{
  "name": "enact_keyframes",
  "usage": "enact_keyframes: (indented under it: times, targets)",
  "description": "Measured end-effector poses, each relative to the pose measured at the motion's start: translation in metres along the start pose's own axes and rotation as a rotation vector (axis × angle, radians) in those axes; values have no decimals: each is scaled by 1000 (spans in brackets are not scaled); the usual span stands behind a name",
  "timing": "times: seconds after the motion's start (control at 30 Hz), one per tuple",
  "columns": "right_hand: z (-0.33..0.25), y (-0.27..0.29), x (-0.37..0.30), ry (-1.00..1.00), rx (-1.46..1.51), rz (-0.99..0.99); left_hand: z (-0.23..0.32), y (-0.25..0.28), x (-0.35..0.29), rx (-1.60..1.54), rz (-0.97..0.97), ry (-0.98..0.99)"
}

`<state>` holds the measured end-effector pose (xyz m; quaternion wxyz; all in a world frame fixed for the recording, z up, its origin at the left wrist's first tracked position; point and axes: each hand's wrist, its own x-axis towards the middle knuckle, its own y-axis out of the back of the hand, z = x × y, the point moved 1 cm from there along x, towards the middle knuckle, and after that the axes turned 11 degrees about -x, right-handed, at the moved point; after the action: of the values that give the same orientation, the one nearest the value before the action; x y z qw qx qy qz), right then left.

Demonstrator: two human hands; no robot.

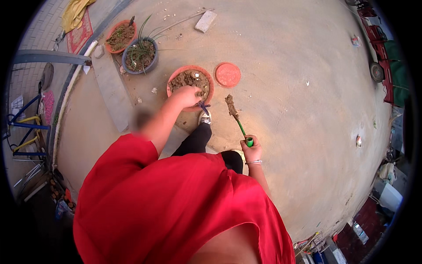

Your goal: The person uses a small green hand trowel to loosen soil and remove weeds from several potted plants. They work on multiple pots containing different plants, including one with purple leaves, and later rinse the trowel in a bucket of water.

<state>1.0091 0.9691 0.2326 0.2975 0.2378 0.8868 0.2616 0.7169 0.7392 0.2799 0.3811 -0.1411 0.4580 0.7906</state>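
The right hand [251,149], on the near right of the orange plant pot [212,86], is wrapped around a green-handled, soil-caked trowel [240,125]. The left hand [186,96] is over that pot's soil [187,79]; I cannot tell what its fingers grip. Right of the pot lies a round red saucer [227,75]; beyond it leftward, a grey-blue planter [152,66].

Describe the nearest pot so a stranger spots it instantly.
On the concrete ground ahead of the red shirt, look left of the flat red disc. There sits a round orange pot of brown soil. Unlike the farther orange pot and the leafy grey pot, it has the left hand over its soil.
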Motion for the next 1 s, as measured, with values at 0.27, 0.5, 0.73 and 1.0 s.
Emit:
enact_keyframes:
  times: [0.27, 0.5, 0.73, 1.0]
  targets:
    - [-47, -29, 111, 107, -68, -212, -67, -43, 4, -247, -65, 242]
    - [-49, -80, 192, 268, -394, -483, -98, -104, 12, -424, 176, 389]
    - [-63, -120, 241, 580, -739, -691, -82, -178, 56, -681, 181, 496]
    - [-72, -171, 251, 698, -1082, -800, -94, -259, 104, -733, 49, 606]
